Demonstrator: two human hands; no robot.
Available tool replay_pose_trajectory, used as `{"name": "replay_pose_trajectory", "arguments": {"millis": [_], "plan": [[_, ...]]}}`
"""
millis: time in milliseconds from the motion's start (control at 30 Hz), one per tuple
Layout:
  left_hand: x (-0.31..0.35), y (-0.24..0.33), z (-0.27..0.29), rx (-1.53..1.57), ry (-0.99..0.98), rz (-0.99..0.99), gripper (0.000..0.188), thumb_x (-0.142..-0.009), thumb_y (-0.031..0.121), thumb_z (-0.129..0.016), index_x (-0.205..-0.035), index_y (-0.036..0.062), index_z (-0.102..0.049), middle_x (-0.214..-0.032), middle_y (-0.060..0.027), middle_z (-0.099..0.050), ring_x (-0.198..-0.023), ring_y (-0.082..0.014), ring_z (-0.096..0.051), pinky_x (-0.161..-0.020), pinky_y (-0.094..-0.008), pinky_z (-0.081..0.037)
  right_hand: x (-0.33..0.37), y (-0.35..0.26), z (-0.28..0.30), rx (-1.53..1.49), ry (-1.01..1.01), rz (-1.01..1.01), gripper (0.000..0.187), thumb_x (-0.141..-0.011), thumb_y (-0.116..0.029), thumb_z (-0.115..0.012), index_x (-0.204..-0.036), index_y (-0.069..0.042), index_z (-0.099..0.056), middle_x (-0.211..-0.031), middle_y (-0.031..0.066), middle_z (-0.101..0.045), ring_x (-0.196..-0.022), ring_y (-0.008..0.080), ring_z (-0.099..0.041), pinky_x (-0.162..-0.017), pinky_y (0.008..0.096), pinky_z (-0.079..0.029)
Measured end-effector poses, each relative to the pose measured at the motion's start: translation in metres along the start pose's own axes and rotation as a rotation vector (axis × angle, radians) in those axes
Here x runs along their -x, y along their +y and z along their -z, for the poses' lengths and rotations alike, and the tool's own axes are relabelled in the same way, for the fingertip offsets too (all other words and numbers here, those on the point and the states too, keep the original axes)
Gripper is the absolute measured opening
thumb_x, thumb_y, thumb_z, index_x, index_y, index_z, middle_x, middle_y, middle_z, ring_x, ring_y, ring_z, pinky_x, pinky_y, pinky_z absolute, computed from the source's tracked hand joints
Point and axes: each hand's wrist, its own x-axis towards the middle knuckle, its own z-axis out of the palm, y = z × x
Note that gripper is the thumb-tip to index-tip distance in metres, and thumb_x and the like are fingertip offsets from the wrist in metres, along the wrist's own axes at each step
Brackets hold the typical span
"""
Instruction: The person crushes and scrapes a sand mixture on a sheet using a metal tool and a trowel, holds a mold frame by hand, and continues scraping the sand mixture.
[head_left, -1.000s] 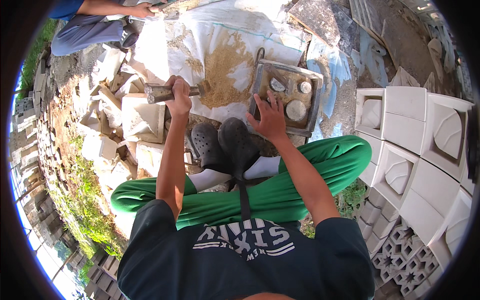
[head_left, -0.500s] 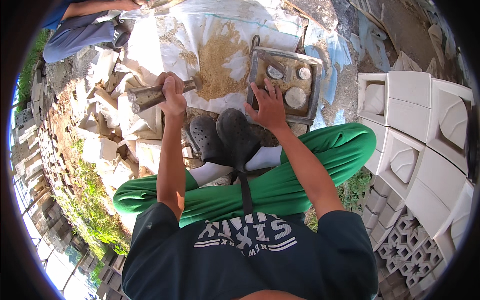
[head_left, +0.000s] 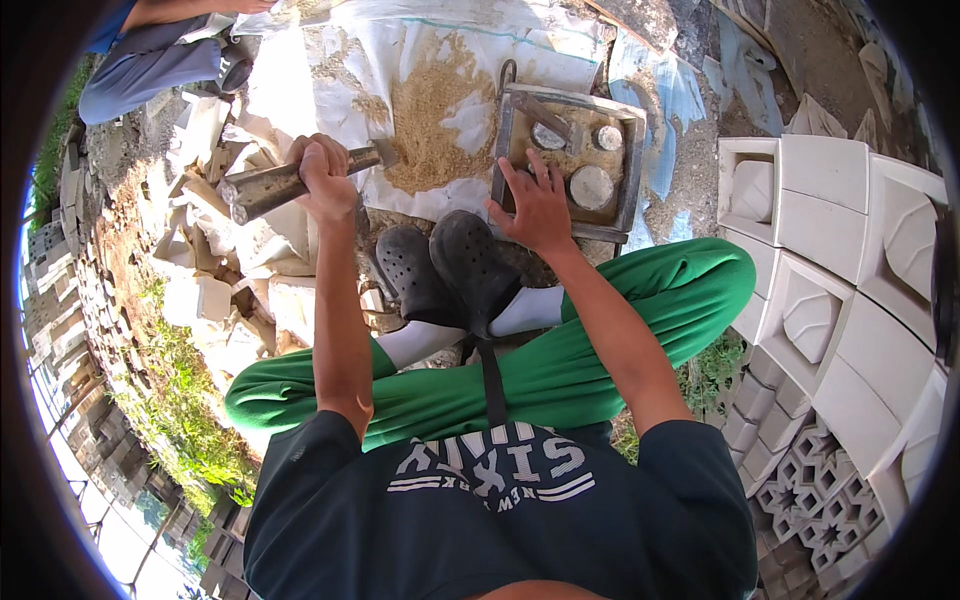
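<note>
My left hand (head_left: 327, 178) is closed round a dark, worn metal tool (head_left: 263, 194), which has two thick round ends at the left and a narrower flat end at the right. It is held in the air, tilted, left of the sand. My right hand (head_left: 540, 212) has its fingers spread over the near left part of a rectangular framed mould (head_left: 635, 150). Its fingertips reach the sandy inside, beside a round pale disc (head_left: 591, 187). A smaller disc (head_left: 608, 138) and a dark flat bar (head_left: 541, 115) are farther back in the mould.
Sand (head_left: 440, 110) lies on a white sheet (head_left: 345, 50) ahead. Broken pale pieces (head_left: 265, 235) are heaped at the left. Stacked pale blocks (head_left: 820, 220) and patterned vent blocks (head_left: 825, 490) stand at the right. Another person's leg (head_left: 150, 80) shows at the far left.
My left hand and the metal tool have moved left and slightly away from me. My right hand stays spread at the mould.
</note>
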Motion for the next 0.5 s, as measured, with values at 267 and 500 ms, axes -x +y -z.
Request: {"name": "replay_pose_trajectory", "arguments": {"millis": [267,500], "plan": [[0.011,-0.029,0.014,-0.061,0.065,0.119,0.026,-0.084,0.009,-0.042,-0.061,0.0112,-0.029,-0.050,0.0011,-0.032,-0.043,-0.0070,-0.026,-0.042,-0.0241,-0.023,0.003,0.004,-0.008,-0.052,0.046,-0.013,0.062,-0.081,-0.046,-0.059,-0.130,-0.010,-0.049,-0.098,0.0111,-0.060,-0.127,0.0295,-0.040,-0.102,0.0548,-0.029],[0.021,-0.035,0.039,-0.072,0.094,0.042,0.026,-0.084,0.010,-0.041,-0.061,0.0112,-0.029,-0.050,0.0008,-0.032,-0.044,-0.0086,-0.026,-0.043,-0.0252,-0.026,-0.001,-0.005,-0.001,-0.019,0.024,0.017,0.062,-0.083,-0.044,-0.059,-0.133,-0.010,-0.046,-0.103,0.0106,-0.061,-0.128,0.0294,-0.039,-0.103,0.0534,-0.029]]}}
